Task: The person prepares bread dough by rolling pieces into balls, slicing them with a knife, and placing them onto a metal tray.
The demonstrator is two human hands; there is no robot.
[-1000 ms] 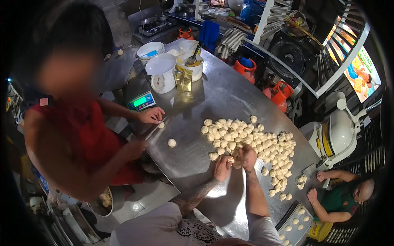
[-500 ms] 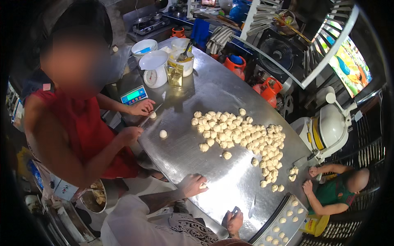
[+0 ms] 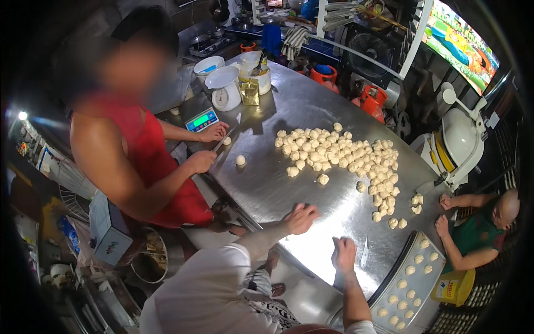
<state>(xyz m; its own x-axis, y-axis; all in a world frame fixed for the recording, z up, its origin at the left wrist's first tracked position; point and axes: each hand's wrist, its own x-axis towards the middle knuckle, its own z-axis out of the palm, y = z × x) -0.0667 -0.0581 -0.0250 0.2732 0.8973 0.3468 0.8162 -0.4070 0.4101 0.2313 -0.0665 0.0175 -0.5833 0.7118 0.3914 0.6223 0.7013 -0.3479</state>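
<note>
A: What's everything sitting on?
B: A steel desk (image 3: 253, 195), running from the upper middle of the frame down to the lower right, with a strong glare at lower centre.
A: And the dough balls (image 3: 325, 149)?
B: Most are heaped just right of the centre. More sit spaced out on a tray (image 3: 424, 281) at lower right.
A: What about the hands?
B: The left hand (image 3: 302, 218) is at the centre, palm down, fingers reaching forward. The right hand (image 3: 345, 253), lower and to the right, has its fingers bent over the glare. I can't tell if either one holds or covers anything. A knife (image 3: 365, 252) lies just beside the right hand.
A: Anyone else around?
B: A co-worker in red (image 3: 158, 189) at left, with a blade by a dough ball, and one in green (image 3: 470, 231) at lower right.
A: And the room?
B: A green-lit scale (image 3: 202, 119) and white tubs at upper left, red gas bottles (image 3: 372, 101) behind the desk, a mixer (image 3: 460, 139) at right, and a bright screen (image 3: 461, 44) at upper right.
</note>
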